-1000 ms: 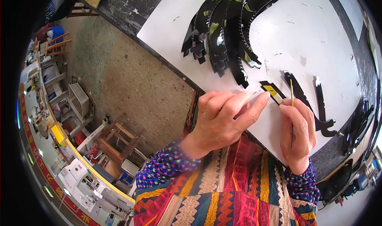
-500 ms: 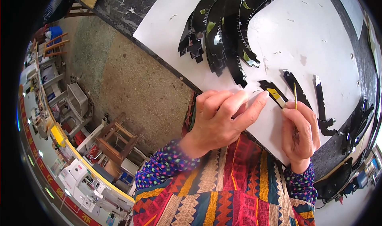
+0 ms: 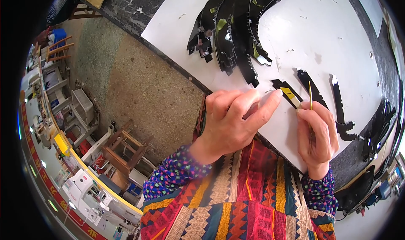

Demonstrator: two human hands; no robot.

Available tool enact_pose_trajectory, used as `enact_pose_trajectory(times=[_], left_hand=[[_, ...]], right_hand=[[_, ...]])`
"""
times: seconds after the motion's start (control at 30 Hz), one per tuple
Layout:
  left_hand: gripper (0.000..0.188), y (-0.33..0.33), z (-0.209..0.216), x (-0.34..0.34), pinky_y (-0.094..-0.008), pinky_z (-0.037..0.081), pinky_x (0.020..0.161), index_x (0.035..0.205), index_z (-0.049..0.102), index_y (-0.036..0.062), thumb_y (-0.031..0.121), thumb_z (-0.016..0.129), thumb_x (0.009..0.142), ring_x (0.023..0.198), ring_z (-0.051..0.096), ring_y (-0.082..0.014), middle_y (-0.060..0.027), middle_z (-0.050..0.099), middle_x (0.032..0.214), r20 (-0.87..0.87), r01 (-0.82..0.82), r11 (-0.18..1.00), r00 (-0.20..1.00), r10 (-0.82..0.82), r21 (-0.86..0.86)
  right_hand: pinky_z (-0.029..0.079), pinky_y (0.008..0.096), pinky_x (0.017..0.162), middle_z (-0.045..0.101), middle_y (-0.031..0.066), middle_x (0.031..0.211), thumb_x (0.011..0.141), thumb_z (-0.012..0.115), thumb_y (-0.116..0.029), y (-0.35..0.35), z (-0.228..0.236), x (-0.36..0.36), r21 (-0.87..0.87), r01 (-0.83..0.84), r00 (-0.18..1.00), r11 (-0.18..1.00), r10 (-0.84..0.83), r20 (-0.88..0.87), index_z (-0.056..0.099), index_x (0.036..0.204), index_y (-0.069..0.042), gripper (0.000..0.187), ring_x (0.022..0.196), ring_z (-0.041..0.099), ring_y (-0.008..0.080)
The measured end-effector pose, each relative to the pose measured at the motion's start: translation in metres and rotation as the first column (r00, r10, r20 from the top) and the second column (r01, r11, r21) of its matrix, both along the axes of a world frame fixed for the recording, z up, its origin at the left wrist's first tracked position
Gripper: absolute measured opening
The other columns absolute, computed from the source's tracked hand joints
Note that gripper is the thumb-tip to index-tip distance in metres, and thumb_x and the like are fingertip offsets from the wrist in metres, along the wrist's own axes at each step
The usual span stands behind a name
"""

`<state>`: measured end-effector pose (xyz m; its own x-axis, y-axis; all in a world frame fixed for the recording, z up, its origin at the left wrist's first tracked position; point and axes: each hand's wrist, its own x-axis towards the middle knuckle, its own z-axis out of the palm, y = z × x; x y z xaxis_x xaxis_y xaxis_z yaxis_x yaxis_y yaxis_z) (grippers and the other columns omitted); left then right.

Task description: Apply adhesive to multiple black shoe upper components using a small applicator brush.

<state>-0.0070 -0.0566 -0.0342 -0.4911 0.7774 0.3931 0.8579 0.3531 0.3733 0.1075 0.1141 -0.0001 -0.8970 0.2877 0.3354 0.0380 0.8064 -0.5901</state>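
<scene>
My right hand (image 3: 318, 134) is closed round a thin yellowish stick (image 3: 310, 94), which points up past its fingertips. The thumb and fingertips meet at the lower end of a small black strip (image 3: 278, 84) that carries a yellow and whitish patch (image 3: 288, 92). My left hand (image 3: 230, 124) is palm down over the front edge of the white sheet, its fingers bent and spread from the thumb. That thumb reaches to the left side of the patched strip; whether it touches is hard to tell. Nothing shows in the left hand, though its fingertips are partly hidden.
Several curved black pieces with toothed edges (image 3: 240, 33) lie on the white sheet (image 3: 312, 41), some with yellow-green bits. To the right are two narrow black strips (image 3: 311, 88) (image 3: 337, 98) and a black bundle (image 3: 379, 128). A wooden stool (image 3: 123, 151) stands on the floor at left.
The view has shifted slightly, so the sheet and black pieces sit a little higher in the picture. Both hands keep nearly the same pose and place by the patched strip.
</scene>
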Motion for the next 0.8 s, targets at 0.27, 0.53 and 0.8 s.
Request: enact_pose_trajectory(times=[0.27,0.53,0.8], left_hand=[[0.044,0.0011,-0.0041,0.0002,-0.0314,0.038,0.086,0.12,0.074,0.0156,0.001,0.066,0.079,0.099,0.042,-0.0206,-0.0007,0.051,0.107,-0.023,-0.001,1.0,1.0,0.001,0.021],[0.043,0.0016,-0.0032,0.0009,-0.0316,0.038,0.085,0.12,0.073,0.0149,0.002,0.067,0.08,0.099,0.042,-0.0208,-0.0006,0.051,0.108,-0.002,0.002,1.0,1.0,-0.002,0.021],[0.043,0.004,-0.0053,0.001,-0.0316,0.038,0.085,0.12,0.074,0.017,0.004,0.068,0.08,0.1,0.04,-0.0203,0.0003,0.048,0.106,-0.028,0.003,0.999,1.0,-0.001,0.05]], right_hand=[[0.058,0.0338,0.072,0.068,0.0188,0.098,0.074,0.071,0.015,0.001,-0.0019,0.0,0.002,0.004,1.0,1.0,-0.004,-0.017,0.066,0.102,0.003,0.031,0.084,0.071,0.0295],[0.057,0.034,0.072,0.068,0.0193,0.099,0.075,0.072,0.015,0.001,-0.0021,-0.0004,0.002,0.006,1.0,1.0,-0.006,-0.022,0.066,0.102,0.003,0.03,0.084,0.071,0.0297],[0.057,0.0334,0.071,0.068,0.0199,0.099,0.074,0.073,0.015,0.0019,-0.0016,-0.0047,-0.003,-0.009,1.0,1.0,0.009,-0.017,0.067,0.102,0.004,0.03,0.083,0.071,0.0298]])
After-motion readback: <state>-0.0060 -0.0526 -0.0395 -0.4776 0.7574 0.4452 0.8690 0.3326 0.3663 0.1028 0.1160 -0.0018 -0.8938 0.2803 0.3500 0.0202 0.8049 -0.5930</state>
